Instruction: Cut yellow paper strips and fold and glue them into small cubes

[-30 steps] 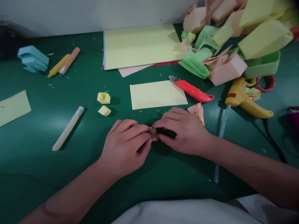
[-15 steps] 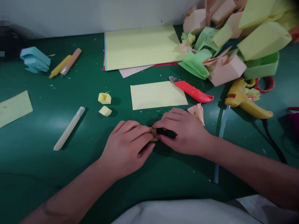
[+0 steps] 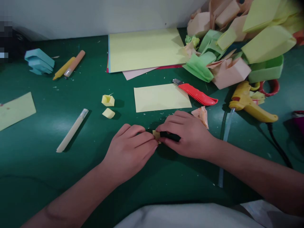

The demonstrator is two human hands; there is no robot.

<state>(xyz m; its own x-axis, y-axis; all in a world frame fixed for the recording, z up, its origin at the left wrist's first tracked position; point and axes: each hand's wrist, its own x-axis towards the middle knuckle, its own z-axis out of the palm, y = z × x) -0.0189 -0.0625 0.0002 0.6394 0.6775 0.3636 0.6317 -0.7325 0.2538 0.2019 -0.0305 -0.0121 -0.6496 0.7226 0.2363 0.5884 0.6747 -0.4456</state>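
Between my fingertips is a small piece of yellow paper [image 3: 156, 135], mostly hidden by both hands. My left hand [image 3: 131, 147] is closed on its left side, with thumb and fingers pinched together. From the right, my right hand [image 3: 187, 134] pinches the same piece. Just beyond them lies a pale yellow paper rectangle [image 3: 159, 98], with a red utility knife [image 3: 198, 94] resting across its right corner. A crumpled peach paper scrap [image 3: 201, 116] sits beside my right hand. Two small folded yellow paper pieces, an open box [image 3: 108, 100] and a closed block [image 3: 108, 113], stand up and left of my left hand.
A yellow glue gun [image 3: 251, 106] with its clear glue stick [image 3: 228, 126] lies at right, near red scissors [image 3: 272, 88]. Folded paper shapes [image 3: 230, 74] pile up behind. Stacked paper sheets [image 3: 144, 50] lie at the back; a white paper roll [image 3: 72, 130] is at left.
My left fingers and thumb have drawn closer together on the small yellow paper, and slightly more of it shows. The whole view has shifted a little; my right hand stays in place.
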